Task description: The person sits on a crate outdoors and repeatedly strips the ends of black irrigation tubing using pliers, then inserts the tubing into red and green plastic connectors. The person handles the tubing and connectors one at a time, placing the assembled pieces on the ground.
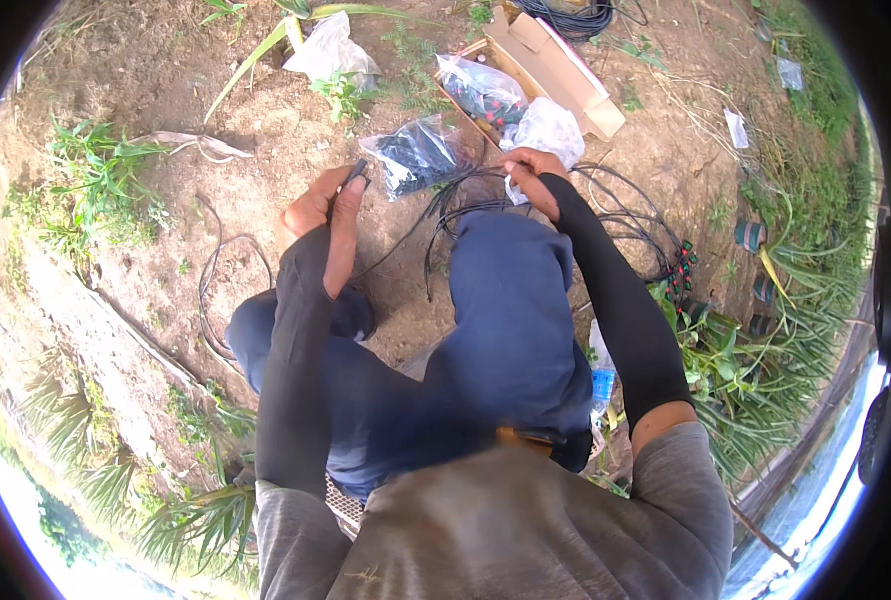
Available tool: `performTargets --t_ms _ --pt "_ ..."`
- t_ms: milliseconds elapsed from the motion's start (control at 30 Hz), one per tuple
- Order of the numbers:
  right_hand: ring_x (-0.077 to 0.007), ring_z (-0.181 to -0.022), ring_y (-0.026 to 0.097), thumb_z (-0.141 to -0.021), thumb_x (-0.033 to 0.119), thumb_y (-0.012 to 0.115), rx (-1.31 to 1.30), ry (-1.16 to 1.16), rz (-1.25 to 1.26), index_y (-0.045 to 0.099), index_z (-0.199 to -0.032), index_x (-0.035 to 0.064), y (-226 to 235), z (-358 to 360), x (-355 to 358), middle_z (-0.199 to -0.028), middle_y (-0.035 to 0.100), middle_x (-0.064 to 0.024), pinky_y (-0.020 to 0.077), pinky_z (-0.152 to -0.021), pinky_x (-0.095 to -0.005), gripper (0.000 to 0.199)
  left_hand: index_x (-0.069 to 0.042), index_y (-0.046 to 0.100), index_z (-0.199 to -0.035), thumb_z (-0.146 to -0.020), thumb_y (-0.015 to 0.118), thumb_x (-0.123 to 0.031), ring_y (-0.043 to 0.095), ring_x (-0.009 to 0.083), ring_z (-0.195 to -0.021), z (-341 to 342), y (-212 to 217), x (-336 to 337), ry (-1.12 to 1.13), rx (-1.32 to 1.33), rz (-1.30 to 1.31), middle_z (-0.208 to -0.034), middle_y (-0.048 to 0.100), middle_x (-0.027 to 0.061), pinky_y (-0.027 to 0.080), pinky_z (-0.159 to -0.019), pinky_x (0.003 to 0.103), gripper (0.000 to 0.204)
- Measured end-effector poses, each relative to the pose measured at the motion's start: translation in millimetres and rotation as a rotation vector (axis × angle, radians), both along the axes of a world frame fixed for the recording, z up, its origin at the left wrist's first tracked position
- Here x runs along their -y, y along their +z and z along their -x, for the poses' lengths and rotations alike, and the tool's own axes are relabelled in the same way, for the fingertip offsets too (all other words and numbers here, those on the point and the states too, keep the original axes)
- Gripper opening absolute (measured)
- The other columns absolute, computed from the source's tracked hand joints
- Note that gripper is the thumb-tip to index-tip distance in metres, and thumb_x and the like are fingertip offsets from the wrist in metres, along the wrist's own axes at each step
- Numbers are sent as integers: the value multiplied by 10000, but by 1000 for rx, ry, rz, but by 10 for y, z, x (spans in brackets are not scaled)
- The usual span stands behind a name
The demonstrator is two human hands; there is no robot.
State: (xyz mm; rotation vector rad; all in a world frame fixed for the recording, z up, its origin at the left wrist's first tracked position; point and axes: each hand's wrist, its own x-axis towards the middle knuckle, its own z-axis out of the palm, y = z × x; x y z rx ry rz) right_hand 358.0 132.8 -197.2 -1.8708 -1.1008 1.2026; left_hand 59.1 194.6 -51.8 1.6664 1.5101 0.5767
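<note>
My left hand [325, 212] is closed around a short black tube-like piece [356, 172] that pokes up between thumb and fingers. My right hand [535, 178] is closed with its fingertips together, and a bit of white [514, 191] shows beneath them; what it grips is partly hidden. Between the hands, a clear plastic bag of black parts [416, 157] lies on the soil. Thin black tubing [620, 215] spreads in loops under and beside my right hand. Just beyond that hand rests a crumpled white plastic bag [545, 130].
An open cardboard box [500, 52] holds a clear bag of dark and red parts [480, 88]. A black coil [573, 18] lies beyond it. Red-and-black fittings [682, 268] sit at right near spiky plants [795, 340]. More tubing [205, 290] curves at left.
</note>
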Motion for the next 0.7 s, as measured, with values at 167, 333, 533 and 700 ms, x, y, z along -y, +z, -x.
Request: performTargets --t_ms 167,333,533,700 --pt "-291 -836 653 -879 136 567 344 9 -73 681 -983 79 -1122 -21 -494 -882 677 -152 500 -761 -369 164 -99 686 -1022 -898 639 -231 661 346 -702 -53 -116 -92 -93 -181 -45 -755 663 172 509 -635 393 187" --pt "-327 -950 643 -827 30 524 704 50 -116 678 -1027 94 -1618 -524 -1289 -1023 665 -163 498 -846 -378 261 -43 682 -1074 -903 637 -136 661 220 -687 -223 -35 -308 -191 -125 30 -822 683 155 511 -680 299 200" --pt "-330 -1070 610 -803 64 521 764 414 -56 604 -1172 136 -2048 -824 -1824 -1126 654 -119 446 -965 -405 385 -60 682 -1045 -852 675 -80 665 253 -648 -376 -39 -415 -271 -111 36 -803 681 137 513 -606 304 195" --pt "-361 -941 648 -839 105 543 849 196 229 581 -1193 197 -2056 -838 -1842 -967 683 -132 516 -782 -460 368 -71 682 -1055 -806 694 -46 633 257 -600 -433 -51 -447 -340 -131 48 -745 648 113 496 -565 304 250"
